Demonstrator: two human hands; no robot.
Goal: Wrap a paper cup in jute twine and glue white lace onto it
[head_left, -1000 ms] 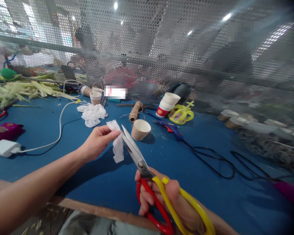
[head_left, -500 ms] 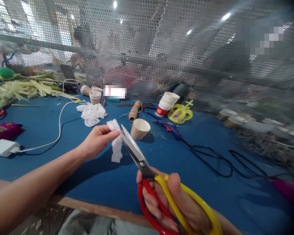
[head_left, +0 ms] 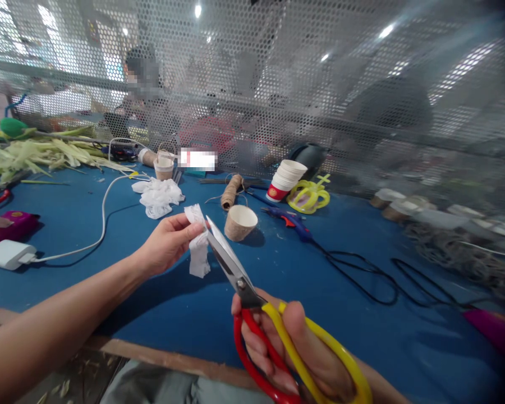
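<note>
My left hand [head_left: 170,241] pinches a strip of white lace ribbon [head_left: 199,258] between thumb and fingers; the lower end hangs over the blue tabletop. In my right hand [head_left: 307,342] is a pair of scissors [head_left: 240,280] with one red and one yellow handle, the fingers wrapped through the loops. Its blades point away from me, slightly parted, with the tips right at the ribbon's edge by my left thumb. Just beyond the tips stands a small twine-wrapped cup [head_left: 240,223], open at the top. A heap of white lace [head_left: 157,196] lies behind my left hand.
A spool of twine [head_left: 231,192], stacked paper cups [head_left: 284,180], a yellow crown-shaped piece [head_left: 309,196] and a blue glue gun [head_left: 288,217] with a black cord lie beyond. Corn husks [head_left: 46,154], a white charger [head_left: 8,254] and its cable are left. A perforated metal screen [head_left: 244,78] backs the table.
The scissors have shifted slightly left and toward the ribbon, their tips now closer to my left thumb. My left hand stays nearly still with the ribbon.
</note>
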